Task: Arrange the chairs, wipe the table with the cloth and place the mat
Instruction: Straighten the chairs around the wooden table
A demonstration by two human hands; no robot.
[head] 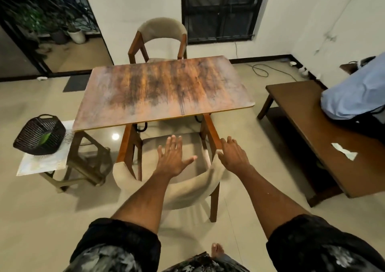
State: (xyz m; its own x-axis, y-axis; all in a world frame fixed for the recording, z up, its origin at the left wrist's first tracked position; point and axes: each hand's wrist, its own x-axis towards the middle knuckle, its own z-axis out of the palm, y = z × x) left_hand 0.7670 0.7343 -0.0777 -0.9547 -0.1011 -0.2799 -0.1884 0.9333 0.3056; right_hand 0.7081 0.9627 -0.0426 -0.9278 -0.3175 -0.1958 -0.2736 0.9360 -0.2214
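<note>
Our right hand (234, 157) lies with loosely bent fingers on the right end of the curved beige padded backrest of the near wooden chair (187, 190), while our left hand (174, 159) hovers spread and empty above its seat, holding nothing. Just beyond both hands stands the rectangular wooden table with a streaked orange-brown top (164, 90), the near chair tucked partly under its near edge. A second matching beige-backed chair (161, 32) sits at the table's far side, and left of our left hand a dark woven basket (39, 135) rests on a small pale-topped stool (41, 161).
</note>
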